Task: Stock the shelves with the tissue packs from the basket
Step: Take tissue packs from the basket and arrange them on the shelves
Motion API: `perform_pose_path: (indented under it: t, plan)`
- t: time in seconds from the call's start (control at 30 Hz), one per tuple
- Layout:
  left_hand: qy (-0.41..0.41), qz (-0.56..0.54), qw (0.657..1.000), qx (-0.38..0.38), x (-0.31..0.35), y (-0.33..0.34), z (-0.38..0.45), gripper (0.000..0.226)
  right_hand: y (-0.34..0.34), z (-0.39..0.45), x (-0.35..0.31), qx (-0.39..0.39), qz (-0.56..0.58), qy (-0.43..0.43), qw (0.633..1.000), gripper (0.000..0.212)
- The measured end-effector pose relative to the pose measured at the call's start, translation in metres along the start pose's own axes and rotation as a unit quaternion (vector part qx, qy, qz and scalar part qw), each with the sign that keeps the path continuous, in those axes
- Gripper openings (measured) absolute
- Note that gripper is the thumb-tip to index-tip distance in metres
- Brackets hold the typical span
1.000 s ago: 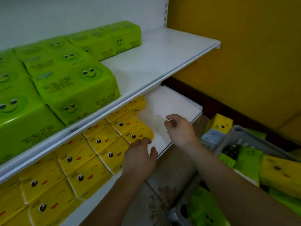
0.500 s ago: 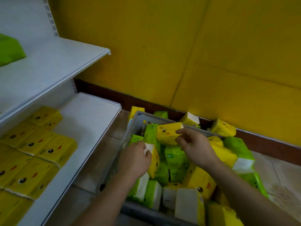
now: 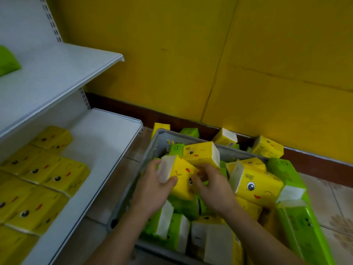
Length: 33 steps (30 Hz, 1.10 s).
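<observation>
Over the grey basket [image 3: 162, 136], the left hand [image 3: 152, 190] grips the white end of a tilted yellow tissue pack [image 3: 181, 176], while the right hand [image 3: 214, 188] curls its fingers round the pack's other side. The basket holds a jumble of yellow and green packs. On the lower shelf [image 3: 107, 138] to the left, yellow packs [image 3: 47, 169] lie in rows.

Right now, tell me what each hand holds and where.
Both grip one yellow plastic-wrapped tissue pack: left hand round its white end, right hand on its printed face.
</observation>
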<state>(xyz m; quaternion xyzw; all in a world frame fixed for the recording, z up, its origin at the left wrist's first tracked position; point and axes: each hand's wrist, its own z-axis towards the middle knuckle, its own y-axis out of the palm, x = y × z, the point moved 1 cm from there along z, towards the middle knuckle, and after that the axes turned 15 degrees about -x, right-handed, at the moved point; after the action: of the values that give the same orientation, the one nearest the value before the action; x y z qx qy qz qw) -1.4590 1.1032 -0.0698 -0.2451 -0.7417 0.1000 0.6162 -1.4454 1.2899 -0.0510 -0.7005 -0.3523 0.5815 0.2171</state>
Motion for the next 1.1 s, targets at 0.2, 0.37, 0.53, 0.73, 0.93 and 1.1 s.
perform_pose_path:
  t: [0.2,0.37,0.53,0.73,0.93,1.1]
  plan:
    - [-0.037,-0.326,0.940,0.088,-0.009,-0.044,-0.007,0.047,0.016,0.027,-0.061,-0.084,0.291,0.024,0.953,0.036]
    - [-0.083,-0.383,0.909,0.145,-0.029,-0.085,-0.011,0.018,0.044,0.073,-0.116,-0.108,0.322,-0.049,0.939,0.022]
    - [-0.174,-0.096,0.965,0.172,-0.091,-0.145,-0.015,0.045,0.089,0.150,-0.169,-0.109,0.234,-0.096,0.961,0.027]
    - [-0.333,0.308,0.891,0.034,-0.178,-0.181,-0.017,0.072,0.166,0.237,-0.216,-0.169,0.148,-0.115,0.967,0.040]
    - [-0.373,0.391,0.840,-0.042,-0.207,-0.194,0.000,0.069,0.235,0.305,-0.232,-0.192,0.135,-0.087,0.968,0.029]
    - [-0.375,0.430,0.821,-0.023,-0.219,-0.196,0.013,0.064,0.286,0.339,-0.241,-0.219,0.081,-0.073,0.970,0.026]
